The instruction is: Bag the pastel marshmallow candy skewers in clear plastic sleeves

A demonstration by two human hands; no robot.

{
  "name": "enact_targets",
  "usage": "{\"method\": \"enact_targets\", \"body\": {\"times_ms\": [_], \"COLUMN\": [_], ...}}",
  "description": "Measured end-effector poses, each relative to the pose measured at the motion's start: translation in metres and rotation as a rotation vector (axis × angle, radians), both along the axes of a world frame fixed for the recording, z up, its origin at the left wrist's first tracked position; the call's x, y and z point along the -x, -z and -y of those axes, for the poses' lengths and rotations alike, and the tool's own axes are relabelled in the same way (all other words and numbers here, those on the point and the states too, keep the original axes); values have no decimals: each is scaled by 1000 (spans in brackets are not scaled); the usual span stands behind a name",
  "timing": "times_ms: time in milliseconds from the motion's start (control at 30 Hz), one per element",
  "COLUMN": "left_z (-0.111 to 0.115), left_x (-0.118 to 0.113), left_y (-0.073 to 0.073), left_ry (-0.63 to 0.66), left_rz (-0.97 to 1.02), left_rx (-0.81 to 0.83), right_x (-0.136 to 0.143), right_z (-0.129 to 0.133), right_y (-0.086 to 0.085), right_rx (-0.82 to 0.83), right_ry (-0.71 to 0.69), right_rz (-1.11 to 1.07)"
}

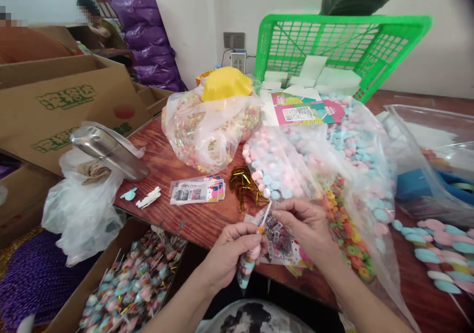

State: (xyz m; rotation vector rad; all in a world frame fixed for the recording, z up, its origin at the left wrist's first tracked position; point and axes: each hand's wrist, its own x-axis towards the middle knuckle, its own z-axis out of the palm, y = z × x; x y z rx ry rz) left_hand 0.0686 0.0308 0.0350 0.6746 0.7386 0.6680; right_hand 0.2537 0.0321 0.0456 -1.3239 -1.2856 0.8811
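My left hand [239, 244] is closed around the neck of a clear-wrapped marshmallow skewer [245, 270], which hangs point down with pink and blue pieces inside. Its white stick [265, 214] rises from between my fingers, with a bit of gold at the neck. My right hand [305, 224] is pinched beside the stick's upper end; what its fingertips hold is too small to make out. Just beyond lie gold twist ties [244, 182]. Printed plastic bags [279, 241] lie under my hands, and another stack of printed bags [196, 189] is to the left.
Bags of marshmallows [285, 155] and ring candies [348, 224] crowd the table's right. A green basket [344, 26] stands behind. On the left are a steel flask [111, 150] and cardboard boxes [66, 105]; a lower box holds wrapped skewers [129, 283]. Loose skewers [440, 244] lie far right.
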Motion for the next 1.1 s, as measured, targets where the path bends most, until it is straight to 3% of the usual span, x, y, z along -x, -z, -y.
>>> {"method": "enact_targets", "body": {"times_ms": [67, 267, 433, 567, 633, 833, 1100], "left_z": [3, 23, 35, 31, 28, 26, 24], "left_x": [-7, -17, -14, -6, -2, 5, 2], "left_y": [-1, 5, 13, 12, 11, 16, 21], "left_ry": [36, 141, 194, 149, 134, 134, 133], "left_rz": [-13, -188, -262, -327, -358, -332, -324], "left_rx": [-29, -75, -152, -397, -457, -432, -456], "right_x": [-3, -6, 15, 28, 33, 36, 14], "right_z": [10, 10, -18, -44, -54, -61, -61], "right_y": [7, 16, 9, 13, 20, 33, 26], "right_rx": [-28, 14, 26, 45, 60, 63, -16], "right_ry": [-17, -238, -266, -247, -232, -193, -76], "right_rz": [102, 822, 1008, 1119, 1139, 1031, 504]}}
